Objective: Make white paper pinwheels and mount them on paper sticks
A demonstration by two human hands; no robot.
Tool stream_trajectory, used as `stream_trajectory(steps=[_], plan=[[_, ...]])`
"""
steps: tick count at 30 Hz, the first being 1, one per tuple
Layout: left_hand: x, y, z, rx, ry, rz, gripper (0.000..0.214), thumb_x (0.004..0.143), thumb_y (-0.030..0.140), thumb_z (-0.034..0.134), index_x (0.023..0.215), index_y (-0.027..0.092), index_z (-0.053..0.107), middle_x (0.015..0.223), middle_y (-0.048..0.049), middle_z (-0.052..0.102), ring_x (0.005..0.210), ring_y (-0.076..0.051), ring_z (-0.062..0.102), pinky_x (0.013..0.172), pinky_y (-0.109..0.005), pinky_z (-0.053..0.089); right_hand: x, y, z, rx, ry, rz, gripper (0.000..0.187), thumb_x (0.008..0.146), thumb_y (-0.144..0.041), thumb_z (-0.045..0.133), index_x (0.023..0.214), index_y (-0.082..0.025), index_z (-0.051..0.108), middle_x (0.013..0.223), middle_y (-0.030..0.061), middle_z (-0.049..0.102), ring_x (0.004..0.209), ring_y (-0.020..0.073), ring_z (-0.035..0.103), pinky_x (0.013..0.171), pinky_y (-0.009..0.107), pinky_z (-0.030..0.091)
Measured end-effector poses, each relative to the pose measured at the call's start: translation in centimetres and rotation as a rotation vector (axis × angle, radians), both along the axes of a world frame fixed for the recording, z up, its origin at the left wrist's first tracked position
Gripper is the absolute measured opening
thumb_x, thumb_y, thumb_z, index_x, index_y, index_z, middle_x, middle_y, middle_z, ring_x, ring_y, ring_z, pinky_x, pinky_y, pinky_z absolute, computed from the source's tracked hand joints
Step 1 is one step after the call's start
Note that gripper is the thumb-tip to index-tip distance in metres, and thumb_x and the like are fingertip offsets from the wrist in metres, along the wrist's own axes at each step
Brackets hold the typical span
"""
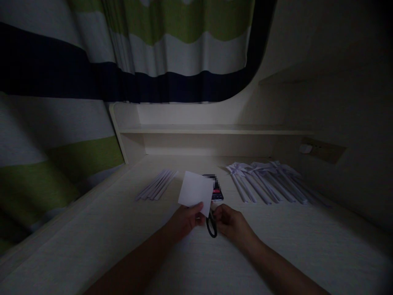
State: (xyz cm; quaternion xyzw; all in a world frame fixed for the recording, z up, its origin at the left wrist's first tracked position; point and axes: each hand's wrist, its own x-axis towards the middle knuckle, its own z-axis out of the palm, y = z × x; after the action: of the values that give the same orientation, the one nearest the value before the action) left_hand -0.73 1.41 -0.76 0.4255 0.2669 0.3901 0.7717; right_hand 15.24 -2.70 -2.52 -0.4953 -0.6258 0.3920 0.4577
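One white paper sheet (195,189), pinched at near edge by left fingers (195,209), extending beyond; presumably light, easily creased, best held by edges. Black-handled scissors (208,228) beside right fingers (223,210), grip not discernible.

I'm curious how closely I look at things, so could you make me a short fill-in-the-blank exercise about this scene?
1. The paper in the left grip is coloured ____.
2. The handle loop of the scissors is coloured ____.
3. Seen from here, the thin strips lie to the ____ of the phone.
4. The curtain has navy, white and ____ bands.

Missing words: white; black; left; green.
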Motion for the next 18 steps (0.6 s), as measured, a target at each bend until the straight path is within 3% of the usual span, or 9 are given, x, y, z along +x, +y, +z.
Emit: stream_trajectory(steps=[3,6,11,15,18], plan=[[0.2,-0.2,-0.2,0.025,-0.017,-0.064,0.026,0.067,0.029,0.064,0.081,0.008,0.061,0.07,-0.0053,0.062,0.048,-0.006,0.05,0.048,-0.02,0.039,-0.9,0.1,-0.7,-0.055,0.156,0.088,0.009,0.061,-0.016,0.051,0.068,-0.019,0.045,0.056,-0.0055,0.049,0.042,0.0066,0.042,0.04,0.018,0.031],[0.3,-0.2,-0.4,0.055,-0.038,-0.014,0.023,0.066,0.029,0.064,0.073,0.008,0.06,0.056,-0.0018,0.058,0.045,-0.008,0.051,0.049,-0.022,0.041,-1.2,0.2,-0.7,-0.111,0.258,0.161,0.008,0.065,-0.023,0.051,0.069,-0.017,0.047,0.055,-0.0044,0.051,0.041,0.007,0.044,0.039,0.019,0.032],[0.4,-0.5,-0.4,0.071,-0.016,-0.026,0.026,0.069,0.033,0.061,0.062,0.008,0.057,0.044,-0.0002,0.053,0.039,-0.01,0.05,0.044,-0.023,0.04,-1.5,-0.1,-0.2,-0.171,0.505,0.297,0.027,0.061,-0.029,0.066,0.076,-0.017,0.047,0.065,-0.0008,0.058,0.059,0.0122,0.055,0.049,0.022,0.041],[0.7,-1.1,0.0,0.037,0.011,-0.052,0.026,0.066,0.035,0.062,0.071,0.01,0.057,0.045,0.0008,0.054,0.037,-0.012,0.05,0.038,-0.024,0.038,-1.6,-0.2,0.0,-0.29,0.562,0.299,0.04,0.055,-0.026,0.073,0.082,-0.017,0.046,0.067,0.0001,0.06,0.056,0.0132,0.057,0.051,0.026,0.044],[0.8,-0.9,0.3,0.039,0.009,0.076,0.026,0.064,0.034,0.064,0.07,0.01,0.057,0.049,0.0001,0.056,0.04,-0.011,0.05,0.042,-0.025,0.041,-1.1,-0.1,0.2,-0.333,0.527,0.274,0.039,0.054,-0.027,0.073,0.084,-0.014,0.051,0.062,0.0012,0.061,0.049,0.0134,0.057,0.049,0.027,0.043]])
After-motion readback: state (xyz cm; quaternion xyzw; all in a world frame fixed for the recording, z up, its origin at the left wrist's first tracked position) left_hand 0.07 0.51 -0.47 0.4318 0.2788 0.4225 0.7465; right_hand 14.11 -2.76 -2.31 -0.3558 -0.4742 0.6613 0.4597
